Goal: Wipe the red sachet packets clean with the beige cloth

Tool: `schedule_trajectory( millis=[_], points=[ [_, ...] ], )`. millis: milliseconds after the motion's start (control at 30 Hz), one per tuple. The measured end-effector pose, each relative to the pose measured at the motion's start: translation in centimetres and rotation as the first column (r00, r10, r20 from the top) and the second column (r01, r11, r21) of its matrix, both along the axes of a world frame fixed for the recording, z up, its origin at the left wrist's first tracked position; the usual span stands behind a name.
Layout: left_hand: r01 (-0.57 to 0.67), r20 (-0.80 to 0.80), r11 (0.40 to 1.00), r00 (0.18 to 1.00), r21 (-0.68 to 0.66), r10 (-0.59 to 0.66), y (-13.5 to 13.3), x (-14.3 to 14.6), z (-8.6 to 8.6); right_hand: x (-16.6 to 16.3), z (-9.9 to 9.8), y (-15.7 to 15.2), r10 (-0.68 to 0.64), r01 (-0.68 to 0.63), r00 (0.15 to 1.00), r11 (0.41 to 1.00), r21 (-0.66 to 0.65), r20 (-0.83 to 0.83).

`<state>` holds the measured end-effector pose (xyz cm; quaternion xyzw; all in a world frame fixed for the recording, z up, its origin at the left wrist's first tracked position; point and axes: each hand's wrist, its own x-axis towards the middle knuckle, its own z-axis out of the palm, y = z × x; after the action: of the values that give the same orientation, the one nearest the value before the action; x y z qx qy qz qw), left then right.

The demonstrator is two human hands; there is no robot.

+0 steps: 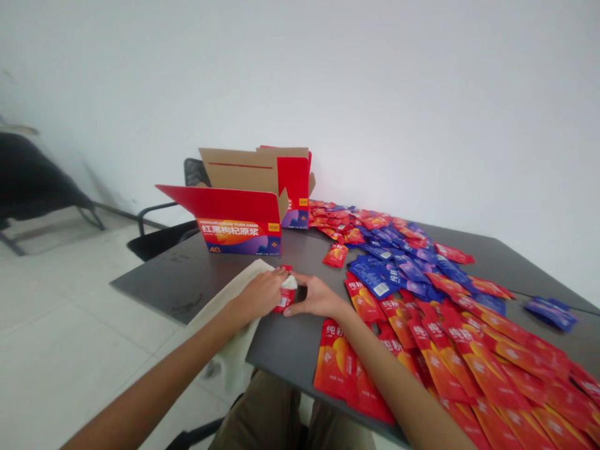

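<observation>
Both my hands meet near the front left of the dark grey table (300, 347). My left hand (262, 292) and my right hand (317, 297) are closed from either side on a small stack of red sachets (285, 295), which stands on edge on the table. My left wrist lies over a cream cloth bag (224, 315) that hangs off the table's edge. A single red sachet (336, 255) lies loose just beyond my right hand.
An open red cardboard box (241, 219) with printed writing stands at the back left of the table. Several red sachets (469, 369) and blue sachets (398, 265) are spread across the right half. A black chair (162, 237) stands behind the table, another (32, 184) at far left.
</observation>
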<state>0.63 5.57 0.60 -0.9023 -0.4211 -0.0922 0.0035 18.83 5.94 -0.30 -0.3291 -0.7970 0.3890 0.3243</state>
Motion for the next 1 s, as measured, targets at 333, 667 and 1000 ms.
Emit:
schedule_trajectory(
  millis=[333,667,1000],
  points=[
    [0.079,0.031,0.997,0.996,0.01,-0.08,-0.9,-0.3,0.1,0.0,-0.2,0.1,-0.004,0.005,1.0,1.0,-0.012,0.012],
    [-0.367,0.24,0.93,0.903,-0.002,0.356,-1.0,-8.1,0.1,-0.2,1.3,-0.7,-0.139,0.164,0.96,0.983,-0.085,0.245],
    [-0.478,0.295,0.878,0.837,-0.019,0.461,-2.7,-8.3,-0.6,-10.1,3.3,-2.4,-0.493,0.457,0.504,0.849,0.265,0.709]
  ],
)
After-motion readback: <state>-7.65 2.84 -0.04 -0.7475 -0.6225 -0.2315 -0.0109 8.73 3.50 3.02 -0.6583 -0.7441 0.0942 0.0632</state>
